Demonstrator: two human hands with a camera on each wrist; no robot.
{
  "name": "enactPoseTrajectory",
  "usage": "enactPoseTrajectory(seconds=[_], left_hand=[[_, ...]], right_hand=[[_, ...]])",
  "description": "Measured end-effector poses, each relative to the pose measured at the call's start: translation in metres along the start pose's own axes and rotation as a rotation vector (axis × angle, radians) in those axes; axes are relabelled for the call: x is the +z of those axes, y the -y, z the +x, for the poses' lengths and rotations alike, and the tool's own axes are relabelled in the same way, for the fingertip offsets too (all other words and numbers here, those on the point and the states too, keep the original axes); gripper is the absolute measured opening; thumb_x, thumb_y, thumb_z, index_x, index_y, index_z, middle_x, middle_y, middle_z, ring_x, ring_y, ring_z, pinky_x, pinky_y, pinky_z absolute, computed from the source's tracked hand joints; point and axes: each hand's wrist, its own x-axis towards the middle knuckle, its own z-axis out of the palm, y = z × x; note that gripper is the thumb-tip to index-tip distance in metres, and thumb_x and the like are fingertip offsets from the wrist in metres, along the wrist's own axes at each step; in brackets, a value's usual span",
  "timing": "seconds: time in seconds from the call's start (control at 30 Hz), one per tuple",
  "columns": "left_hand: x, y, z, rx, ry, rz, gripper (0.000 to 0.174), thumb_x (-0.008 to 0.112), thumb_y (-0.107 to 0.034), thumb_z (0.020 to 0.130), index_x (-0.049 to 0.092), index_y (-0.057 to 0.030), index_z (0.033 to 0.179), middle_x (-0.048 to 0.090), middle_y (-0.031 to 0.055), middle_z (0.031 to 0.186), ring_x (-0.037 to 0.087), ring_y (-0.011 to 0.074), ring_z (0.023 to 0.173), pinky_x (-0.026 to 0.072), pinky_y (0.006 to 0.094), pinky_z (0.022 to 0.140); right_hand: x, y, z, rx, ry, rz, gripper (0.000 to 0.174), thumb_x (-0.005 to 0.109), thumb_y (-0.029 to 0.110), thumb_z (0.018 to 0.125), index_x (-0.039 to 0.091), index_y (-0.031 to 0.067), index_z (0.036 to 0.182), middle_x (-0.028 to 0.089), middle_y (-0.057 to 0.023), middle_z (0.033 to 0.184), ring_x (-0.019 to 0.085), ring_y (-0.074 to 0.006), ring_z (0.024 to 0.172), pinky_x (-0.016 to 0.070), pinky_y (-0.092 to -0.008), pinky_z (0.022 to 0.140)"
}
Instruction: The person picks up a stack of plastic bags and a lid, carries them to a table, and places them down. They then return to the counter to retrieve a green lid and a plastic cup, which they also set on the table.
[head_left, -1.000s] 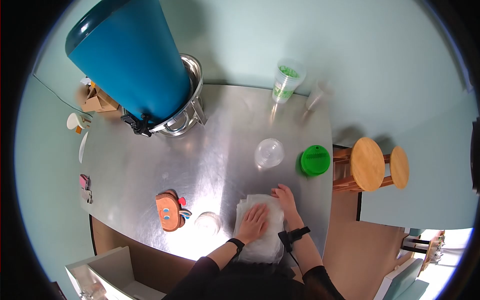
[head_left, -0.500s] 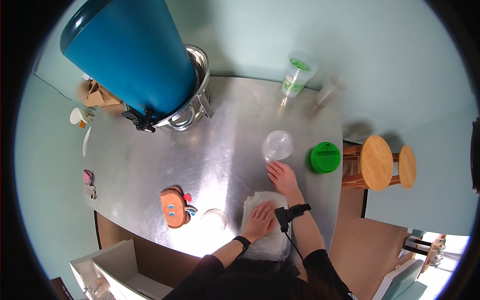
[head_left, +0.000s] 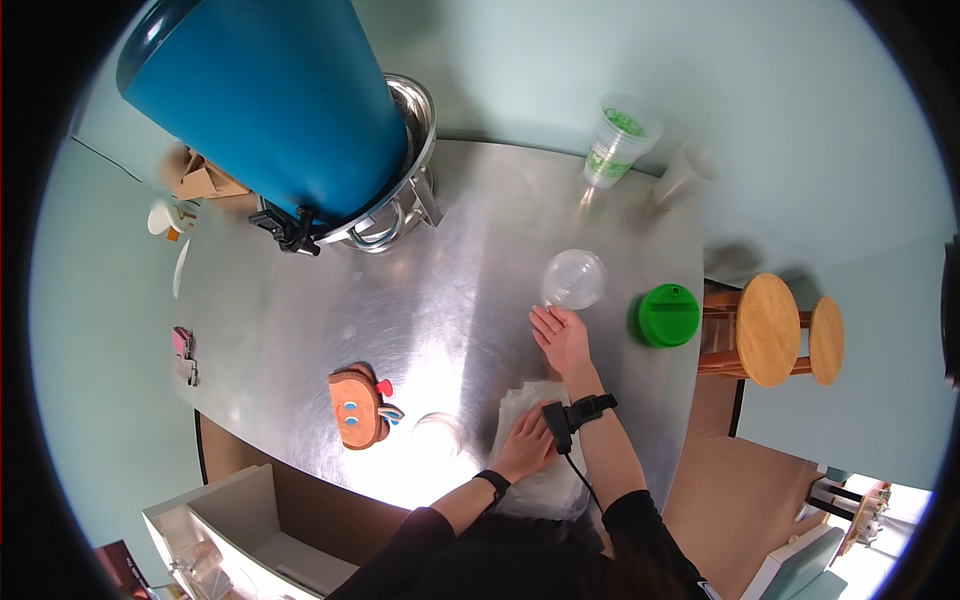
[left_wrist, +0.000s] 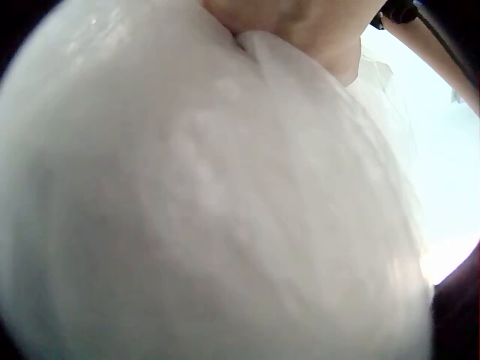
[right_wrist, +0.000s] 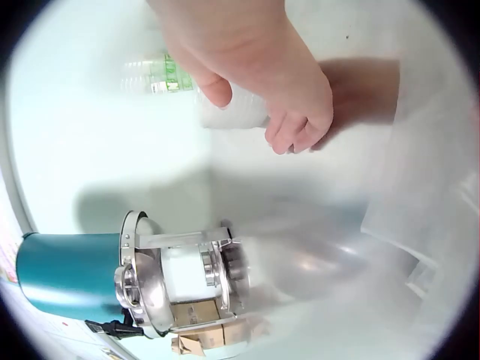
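My left hand [head_left: 526, 447] rests on a stack of thin translucent plastic sheets or bags [head_left: 545, 488] at the table's front edge; the same whitish plastic [left_wrist: 225, 195] fills most of the left wrist view. Palm partly turned up, my right hand [head_left: 564, 343] lies just in front of a clear round lid or bowl [head_left: 575, 279], and whether they touch I cannot tell. In the right wrist view the fingers of my right hand [right_wrist: 255, 67] bend loosely and hold nothing visible. To the right sits a green round lidded container [head_left: 668, 315].
A large blue dispenser [head_left: 280, 110] on a metal stand occupies the back left. Clear cups with green print [head_left: 614, 148] and another clear cup [head_left: 686, 176] stand at the back right. A brown pouch [head_left: 356, 408] and a clear round item [head_left: 437, 436] lie left of my hands.
My right hand has moved from beside the plastic stack away from me, up to the clear round lid. My left hand has stayed on the stack. The head view has shifted slightly.
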Motion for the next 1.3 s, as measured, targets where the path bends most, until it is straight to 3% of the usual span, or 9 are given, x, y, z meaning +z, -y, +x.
enactPoseTrajectory(seconds=[0.23,0.43,0.77,0.97,1.17,1.3], left_hand=[[-0.003,0.0,0.0,0.021,0.022,0.012,0.052,0.055,-0.02,0.071,0.041,-0.0015,0.118,0.038,0.0122,0.128,0.031,0.0286,0.122,0.0258,0.0391,0.099],[0.002,0.0,0.001,0.023,-0.044,-0.001,0.048,0.056,-0.021,0.072,0.044,-0.0023,0.114,0.04,0.0121,0.126,0.032,0.0291,0.121,0.0255,0.0399,0.099],[0.001,-0.003,0.005,0.023,-0.131,0.011,0.039,0.054,-0.019,0.075,0.047,-0.0045,0.11,0.043,0.0103,0.123,0.035,0.0279,0.119,0.0281,0.0387,0.096],[0.003,-0.001,0.004,0.022,-0.12,0.006,0.039,0.054,-0.02,0.075,0.047,-0.0043,0.11,0.043,0.0099,0.123,0.034,0.0282,0.121,0.0282,0.0387,0.096],[-0.001,-0.003,0.003,0.01,-0.112,-0.01,0.04,0.052,-0.018,0.076,0.047,-0.0034,0.113,0.041,0.01,0.126,0.036,0.0266,0.12,0.0287,0.0372,0.097],[-0.004,-0.002,0.003,0.017,-0.077,0.01,0.041,0.053,-0.018,0.075,0.047,-0.0029,0.113,0.042,0.0116,0.124,0.035,0.0274,0.12,0.028,0.0379,0.098]], right_hand=[[-0.004,-0.004,0.0,-0.04,-0.125,-0.034,0.033,0.047,0.024,0.082,0.043,0.0077,0.11,0.056,-0.0082,0.11,0.053,-0.0205,0.1,0.0381,-0.0311,0.08],[-0.013,0.006,-0.001,-0.055,-0.13,-0.016,0.025,0.047,0.022,0.081,0.05,0.0065,0.1,0.058,-0.0087,0.105,0.055,-0.0213,0.096,0.0409,-0.0328,0.078],[-0.027,0.027,-0.004,-0.131,-0.162,0.073,0.024,0.05,0.022,0.08,0.051,0.0071,0.099,0.058,-0.0078,0.101,0.055,-0.0213,0.094,0.0427,-0.0335,0.076],[-0.028,0.021,0.001,-0.103,-0.176,0.024,0.024,0.051,0.021,0.08,0.05,0.007,0.1,0.058,-0.0075,0.098,0.055,-0.0224,0.092,0.043,-0.0343,0.077],[-0.009,0.016,-0.009,-0.087,-0.174,0.043,0.03,0.049,0.023,0.08,0.047,0.004,0.104,0.054,-0.0106,0.107,0.051,-0.0241,0.099,0.0395,-0.0351,0.084],[0.006,0.016,-0.011,0.019,-0.066,0.09,0.037,0.049,0.026,0.08,0.045,0.0035,0.109,0.05,-0.0112,0.113,0.046,-0.0245,0.106,0.0342,-0.0351,0.089]])
